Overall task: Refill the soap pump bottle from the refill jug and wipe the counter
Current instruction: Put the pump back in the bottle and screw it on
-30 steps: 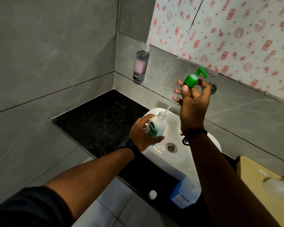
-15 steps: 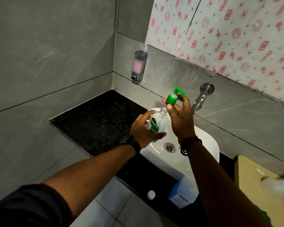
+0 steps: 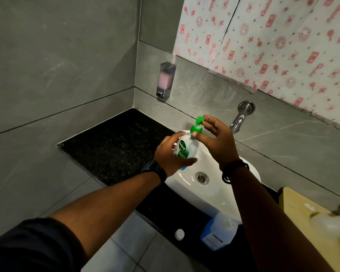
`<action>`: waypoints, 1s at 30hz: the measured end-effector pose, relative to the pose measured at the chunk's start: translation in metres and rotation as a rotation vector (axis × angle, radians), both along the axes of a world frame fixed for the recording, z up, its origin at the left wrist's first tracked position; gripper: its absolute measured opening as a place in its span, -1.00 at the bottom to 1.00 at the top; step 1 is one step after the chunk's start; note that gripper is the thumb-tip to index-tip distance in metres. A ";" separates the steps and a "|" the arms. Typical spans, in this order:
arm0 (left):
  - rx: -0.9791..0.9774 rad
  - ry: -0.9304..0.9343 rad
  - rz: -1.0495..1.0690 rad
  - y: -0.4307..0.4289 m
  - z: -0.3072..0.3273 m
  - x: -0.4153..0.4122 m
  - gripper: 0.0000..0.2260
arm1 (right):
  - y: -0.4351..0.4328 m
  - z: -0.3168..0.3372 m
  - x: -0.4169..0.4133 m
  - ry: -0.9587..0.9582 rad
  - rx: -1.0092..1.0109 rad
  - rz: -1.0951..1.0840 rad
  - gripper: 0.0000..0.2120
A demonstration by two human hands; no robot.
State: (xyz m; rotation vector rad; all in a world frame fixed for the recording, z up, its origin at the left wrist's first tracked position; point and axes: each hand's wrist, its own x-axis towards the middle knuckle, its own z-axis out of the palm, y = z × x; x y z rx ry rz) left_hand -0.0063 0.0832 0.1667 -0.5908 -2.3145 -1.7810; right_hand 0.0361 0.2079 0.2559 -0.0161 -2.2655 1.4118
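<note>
- Two bare hands are working above a white basin (image 3: pixel 214 191) set into a black speckled counter (image 3: pixel 114 146).
- Left hand (image 3: pixel 171 156) is wrapping its fingers and thumb around the body of the soap pump bottle (image 3: pixel 186 148), holding it roughly upright over the basin's left rim.
- Right hand (image 3: pixel 218 138) is pinching the green pump head (image 3: pixel 197 126) between thumb and fingertips; the remaining fingers are spreading loosely. The pump head is sitting on the bottle's neck.
- Refill jug (image 3: pixel 220 230), white with a blue label, is standing on the counter at the basin's near edge, with its neck open.
- One small white cap (image 3: pixel 179 234) is lying on the counter just left of the jug.
- Wall tap (image 3: pixel 241 116) is projecting behind the right hand.
- Wall dispenser (image 3: pixel 166 79) is showing pink liquid.
</note>
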 end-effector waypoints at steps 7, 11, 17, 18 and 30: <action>-0.033 0.048 0.001 -0.001 0.001 0.000 -0.25 | 0.001 -0.001 0.000 0.035 -0.008 0.048 -0.75; -0.045 0.034 -0.013 -0.004 0.001 -0.002 -0.24 | 0.005 -0.003 0.003 -0.030 -0.156 0.075 -0.75; -0.036 0.064 -0.016 -0.005 0.003 0.002 -0.26 | 0.003 0.004 -0.001 0.006 0.062 0.029 -0.78; -0.029 0.071 -0.012 -0.004 0.004 0.002 -0.27 | 0.002 0.004 -0.002 0.020 0.091 -0.011 -0.80; -0.002 0.071 -0.044 -0.002 0.002 0.000 -0.25 | -0.004 -0.005 -0.003 0.085 0.097 -0.084 -0.51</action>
